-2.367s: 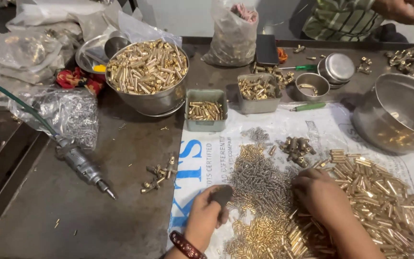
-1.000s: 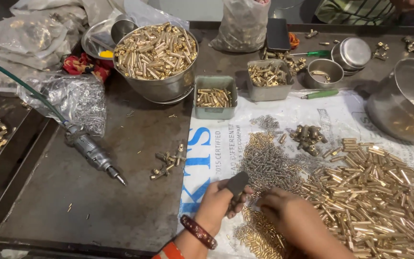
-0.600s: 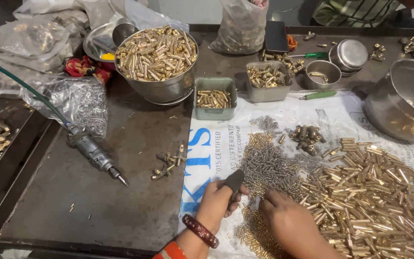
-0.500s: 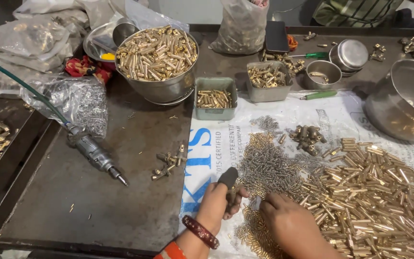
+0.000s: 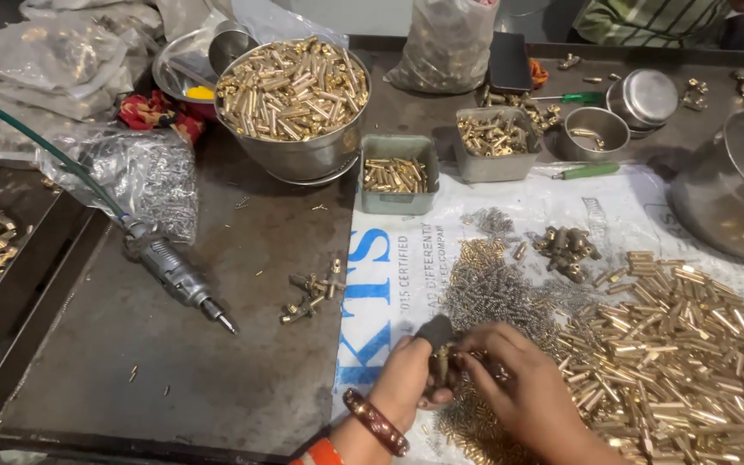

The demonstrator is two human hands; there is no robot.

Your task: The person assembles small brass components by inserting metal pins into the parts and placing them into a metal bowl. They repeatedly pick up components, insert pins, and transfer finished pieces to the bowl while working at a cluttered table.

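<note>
Desk: dark metal desk (image 5: 174, 379) under a printed white sheet (image 5: 389, 284).
Left hand (image 5: 411, 383): grip closed around a small dark-capped brass fitting (image 5: 437, 349), over the sheet.
Right hand (image 5: 527, 387): fingertips pinched at that fitting; contents unclear.
Nearby: brass sleeves (image 5: 691, 353), springs (image 5: 492, 288).
Advice: probably brace both wrists, align parts squarely.

From my feed: big steel bowl (image 5: 299, 155) heaped w/ brass tubes, top centre. Just right of it, small grey-green rectangular tin (image 5: 399, 200) w/ brass bits, then a second grey square tin (image 5: 494, 164) of brass fittings. Small round steel cup (image 5: 594, 133) & round steel lidded tin (image 5: 644, 97) beyond. Large steel pot (image 5: 729, 194) at right edge. Green-handled screwdriver (image 5: 589, 171) lies betw. cup & printed white sack (image 5: 389, 284). Left: pneumatic driver tool (image 5: 178, 275) on green hose (image 5: 40, 146), clear plastic bag of small silver screws (image 5: 144, 176). Few brass fittings (image 5: 312, 293) loose on dark metal tabletop (image 5: 174, 379).
</note>
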